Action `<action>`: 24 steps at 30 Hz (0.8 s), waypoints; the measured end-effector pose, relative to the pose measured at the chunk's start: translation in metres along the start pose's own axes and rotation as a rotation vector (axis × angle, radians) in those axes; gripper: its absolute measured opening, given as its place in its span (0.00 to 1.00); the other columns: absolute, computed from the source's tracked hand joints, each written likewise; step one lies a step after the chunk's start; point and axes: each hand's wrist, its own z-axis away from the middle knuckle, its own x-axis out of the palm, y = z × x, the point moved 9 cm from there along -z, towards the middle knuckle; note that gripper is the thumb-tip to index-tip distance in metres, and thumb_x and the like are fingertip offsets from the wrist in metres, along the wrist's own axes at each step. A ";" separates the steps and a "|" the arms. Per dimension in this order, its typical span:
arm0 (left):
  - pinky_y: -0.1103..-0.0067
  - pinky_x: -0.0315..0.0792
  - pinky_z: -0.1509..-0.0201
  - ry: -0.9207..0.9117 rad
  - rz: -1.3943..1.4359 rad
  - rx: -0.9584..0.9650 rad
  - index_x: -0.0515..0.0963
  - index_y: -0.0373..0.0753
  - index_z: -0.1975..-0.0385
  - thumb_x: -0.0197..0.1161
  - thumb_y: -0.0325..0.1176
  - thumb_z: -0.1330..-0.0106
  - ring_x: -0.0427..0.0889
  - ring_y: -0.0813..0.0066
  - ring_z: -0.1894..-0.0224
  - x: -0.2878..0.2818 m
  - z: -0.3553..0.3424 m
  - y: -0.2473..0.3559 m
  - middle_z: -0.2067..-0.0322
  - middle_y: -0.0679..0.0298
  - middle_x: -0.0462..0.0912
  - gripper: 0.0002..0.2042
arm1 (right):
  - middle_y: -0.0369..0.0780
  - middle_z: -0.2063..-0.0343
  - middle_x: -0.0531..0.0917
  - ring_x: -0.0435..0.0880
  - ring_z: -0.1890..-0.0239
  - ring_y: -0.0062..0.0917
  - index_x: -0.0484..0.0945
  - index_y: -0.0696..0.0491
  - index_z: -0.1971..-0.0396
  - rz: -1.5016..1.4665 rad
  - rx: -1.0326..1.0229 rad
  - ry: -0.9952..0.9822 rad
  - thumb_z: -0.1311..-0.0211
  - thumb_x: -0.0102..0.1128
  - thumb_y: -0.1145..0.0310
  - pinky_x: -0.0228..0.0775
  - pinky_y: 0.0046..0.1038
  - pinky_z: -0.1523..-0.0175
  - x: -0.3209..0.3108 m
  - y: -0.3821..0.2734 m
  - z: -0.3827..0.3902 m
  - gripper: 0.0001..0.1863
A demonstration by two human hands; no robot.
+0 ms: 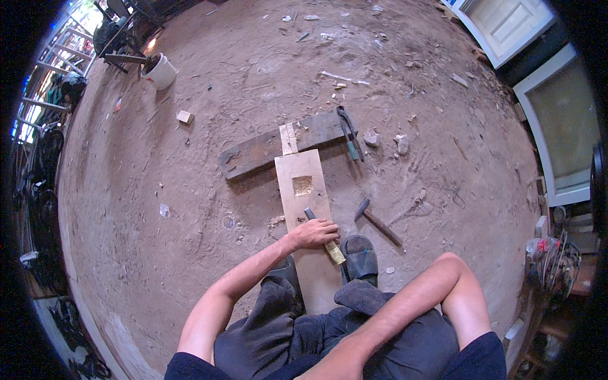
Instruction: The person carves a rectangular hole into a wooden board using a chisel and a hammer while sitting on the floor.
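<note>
My left hand (311, 234) is closed round a chisel (334, 253), whose yellowish handle points back toward me and whose metal end sticks out past the fingers. Under that hand lies a long pale board (292, 171), running away from me between my feet. A roughly square recess (303, 185) is cut in the board's far part, and a smaller dark notch shows beside the chisel's metal end. My right arm (405, 304) is bent across my lap, and its hand falls outside the picture. To the right of the board, a hammer (379, 223) rests on the ground.
A dark plank (253, 155) lies crosswise at the board's far end, with a small pale wood piece (288, 138) and long-handled pincers (349, 134) on it. Stones and a wood block (185, 117) are scattered about. A white bucket (161, 73) stands far left; framed panels (557, 126) lean right.
</note>
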 end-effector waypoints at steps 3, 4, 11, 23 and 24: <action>0.74 0.72 0.54 0.002 -0.015 -0.003 0.75 0.40 0.58 0.57 0.34 0.44 0.76 0.68 0.55 -0.001 0.002 0.000 0.60 0.63 0.73 0.14 | 0.49 0.77 0.78 0.71 0.78 0.29 0.76 0.61 0.66 0.170 0.018 0.060 0.52 0.69 0.62 0.64 0.36 0.71 -0.012 -0.020 0.002 0.19; 0.75 0.71 0.54 0.024 -0.028 0.005 0.75 0.40 0.59 0.58 0.34 0.44 0.75 0.68 0.55 -0.004 0.003 0.001 0.61 0.63 0.73 0.13 | 0.48 0.79 0.77 0.70 0.79 0.27 0.76 0.60 0.67 0.227 0.046 0.116 0.50 0.68 0.63 0.64 0.35 0.71 -0.023 -0.033 0.007 0.17; 0.74 0.71 0.53 0.099 -0.041 0.045 0.75 0.40 0.59 0.58 0.35 0.45 0.75 0.68 0.55 -0.006 0.000 0.001 0.61 0.63 0.73 0.14 | 0.35 0.77 0.78 0.83 0.72 0.27 0.75 0.49 0.70 1.970 0.524 0.570 0.50 0.57 0.67 0.73 0.30 0.73 -0.118 -0.063 0.135 0.07; 0.73 0.71 0.55 0.108 -0.041 0.037 0.74 0.42 0.62 0.60 0.38 0.44 0.75 0.68 0.56 -0.001 -0.004 -0.003 0.63 0.64 0.73 0.13 | 0.46 0.70 0.83 0.83 0.66 0.42 0.80 0.50 0.63 1.051 0.706 1.104 0.38 0.55 0.61 0.74 0.38 0.63 -0.153 0.121 0.360 0.11; 0.73 0.71 0.55 0.100 -0.041 0.033 0.74 0.42 0.62 0.60 0.38 0.44 0.75 0.68 0.56 -0.001 -0.002 -0.003 0.63 0.64 0.73 0.13 | 0.46 0.70 0.83 0.83 0.66 0.42 0.80 0.49 0.63 0.983 0.668 1.253 0.36 0.53 0.59 0.74 0.39 0.63 -0.161 0.120 0.363 0.12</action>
